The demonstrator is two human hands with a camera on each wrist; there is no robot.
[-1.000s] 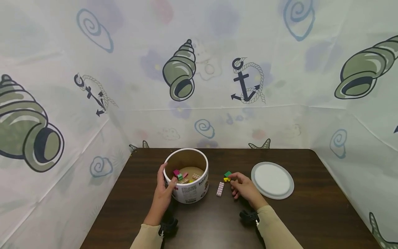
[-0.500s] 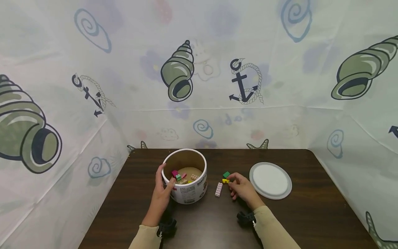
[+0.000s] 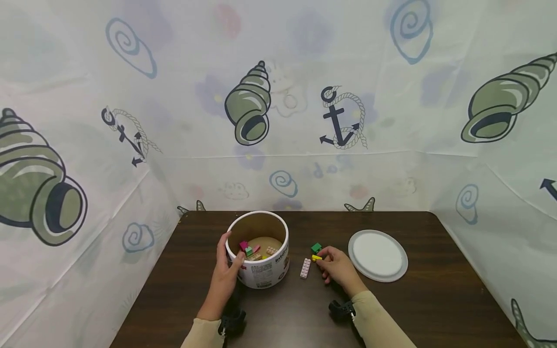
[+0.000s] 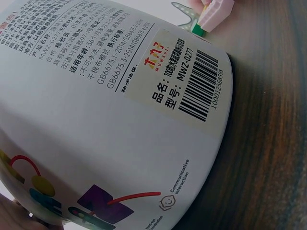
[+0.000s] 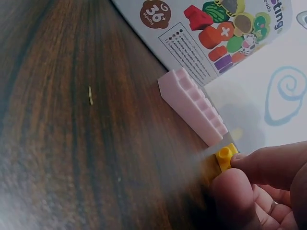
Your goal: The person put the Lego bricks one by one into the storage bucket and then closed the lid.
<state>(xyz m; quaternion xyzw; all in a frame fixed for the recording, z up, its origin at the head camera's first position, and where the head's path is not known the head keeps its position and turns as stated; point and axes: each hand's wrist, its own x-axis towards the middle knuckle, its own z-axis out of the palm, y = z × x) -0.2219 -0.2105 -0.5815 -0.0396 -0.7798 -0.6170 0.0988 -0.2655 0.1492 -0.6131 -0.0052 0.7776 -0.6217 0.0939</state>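
My left hand (image 3: pixel 224 276) grips the near left wall of a white bucket (image 3: pixel 262 276), thumb at the rim. Several toy bricks lie inside, among them a magenta one (image 3: pixel 243 245) and a tan one (image 3: pixel 271 251). With thumb and forefinger, my right hand (image 3: pixel 341 269) pinches a small yellow toy brick (image 5: pixel 226 156) low over the table. Just left of it lies a long pale pink brick (image 3: pixel 305 268), its side and studs seen in the right wrist view. Behind the yellow brick is a green brick (image 3: pixel 316 248). The bucket's printed wall fills much of the left wrist view.
A round white lid (image 3: pixel 377 255) lies on the dark wooden table (image 3: pixel 439 295), right of my right hand. A patterned cloth (image 3: pixel 300 125) hangs behind the table and along both sides. Each wrist wears a black strap.
The yellow brick has shifted slightly away from the green brick and tilted in my right fingers. My left hand keeps its grip on the bucket. The head view has shifted a little.
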